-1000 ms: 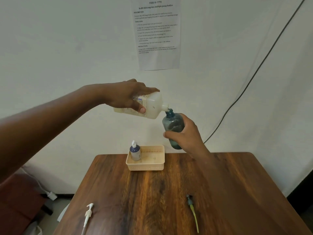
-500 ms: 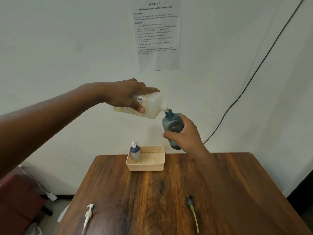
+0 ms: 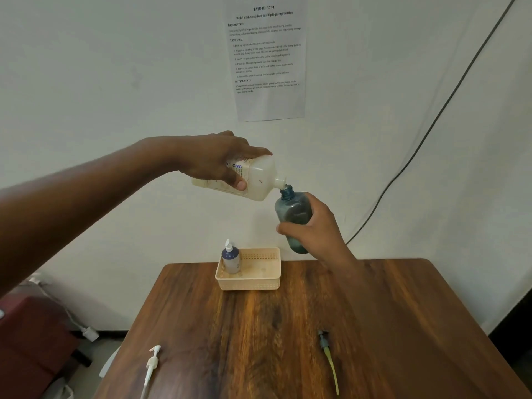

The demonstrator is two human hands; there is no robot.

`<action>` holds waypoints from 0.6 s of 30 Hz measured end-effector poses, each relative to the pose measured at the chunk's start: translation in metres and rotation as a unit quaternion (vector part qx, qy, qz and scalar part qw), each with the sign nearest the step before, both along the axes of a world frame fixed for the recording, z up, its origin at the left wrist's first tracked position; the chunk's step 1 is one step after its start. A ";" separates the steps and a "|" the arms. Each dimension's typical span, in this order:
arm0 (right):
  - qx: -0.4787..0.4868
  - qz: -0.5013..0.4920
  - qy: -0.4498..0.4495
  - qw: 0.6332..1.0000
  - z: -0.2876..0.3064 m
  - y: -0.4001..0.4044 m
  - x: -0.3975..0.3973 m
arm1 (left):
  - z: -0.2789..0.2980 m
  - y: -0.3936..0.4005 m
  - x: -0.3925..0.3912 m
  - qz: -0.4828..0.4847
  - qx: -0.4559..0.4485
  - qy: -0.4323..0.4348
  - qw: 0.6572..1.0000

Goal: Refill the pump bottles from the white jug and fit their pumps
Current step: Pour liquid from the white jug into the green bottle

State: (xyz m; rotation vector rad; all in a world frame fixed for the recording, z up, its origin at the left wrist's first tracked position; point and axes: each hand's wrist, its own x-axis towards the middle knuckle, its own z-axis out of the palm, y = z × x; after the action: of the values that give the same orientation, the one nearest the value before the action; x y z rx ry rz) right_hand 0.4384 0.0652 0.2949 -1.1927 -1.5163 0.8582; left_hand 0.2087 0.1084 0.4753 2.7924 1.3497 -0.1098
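The left hand grips the white jug from above, fingers curled over its top side and the thumb pressed on the label, and holds it tipped nearly flat in the air above the desk. The jug's short spout meets the open neck of a blue-grey bottle. That bottle is held roughly upright, leaning a little, by the right hand, whose fingers wrap round its lower half from behind with the thumb across the front. Both are raised well above the basket, a little to the right of it.

The basket is a shallow cream tray with perforated walls, standing at the far edge of the desk. In the basket's left end stands a small bottle with a dark blue top part and a white pump already on it.

On the near side of the desk from the basket lie two loose pumps, well apart: a white pump to the near left, close to the desk's edge, and a dark pump with a yellowish tube to the near right.

A printed sheet hangs on the wall above the basket, and a dark cable runs down the wall to the right of it.
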 end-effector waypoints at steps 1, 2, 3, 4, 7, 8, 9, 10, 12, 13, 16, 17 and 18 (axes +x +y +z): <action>0.000 0.000 0.000 1.000 0.000 0.000 0.000 | 0.000 0.000 0.000 -0.001 -0.001 -0.001 1.000; 0.000 0.000 -0.001 1.000 0.000 0.000 0.000 | 0.001 0.000 -0.001 -0.002 -0.001 0.000 1.000; 0.000 0.000 -0.001 1.000 0.001 -0.001 -0.001 | 0.001 0.001 -0.001 -0.002 -0.001 0.001 1.000; 0.000 0.000 -0.001 1.000 0.001 -0.001 -0.001 | 0.002 0.001 -0.001 -0.002 0.000 0.001 1.000; 0.001 0.002 0.000 1.000 0.002 -0.002 -0.001 | 0.003 0.000 0.000 -0.004 0.001 0.005 1.000; 0.000 0.003 0.002 1.000 0.002 -0.002 -0.001 | 0.003 -0.001 0.001 -0.004 0.002 0.010 1.000; 0.000 0.003 0.002 1.000 0.003 -0.003 -0.001 | 0.003 -0.002 0.001 -0.002 0.003 0.014 1.000; 0.000 0.003 0.003 1.000 0.003 -0.003 -0.001 | 0.003 -0.003 0.002 -0.001 0.005 0.016 1.000; -0.001 0.003 0.003 1.000 0.002 -0.003 -0.001 | 0.004 -0.003 0.002 0.001 0.004 0.015 1.000; -0.001 0.004 0.004 1.000 0.003 -0.003 -0.001 | 0.005 -0.003 0.002 0.001 0.004 0.014 1.000; 0.002 0.006 0.003 1.000 0.003 -0.003 -0.001 | 0.005 -0.001 0.001 0.000 0.009 0.013 1.000; 0.002 0.006 0.002 1.000 0.003 -0.003 -0.001 | 0.006 0.000 0.001 0.000 0.009 0.014 1.000; 0.002 0.006 0.000 1.000 0.004 -0.003 -0.001 | 0.007 0.000 0.001 -0.001 0.008 0.016 1.000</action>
State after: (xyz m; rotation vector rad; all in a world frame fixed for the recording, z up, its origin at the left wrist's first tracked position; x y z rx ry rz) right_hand 0.4376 0.0626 0.2988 -1.1820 -1.5256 0.8614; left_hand 0.2101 0.1082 0.4824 2.8176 1.3596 -0.1443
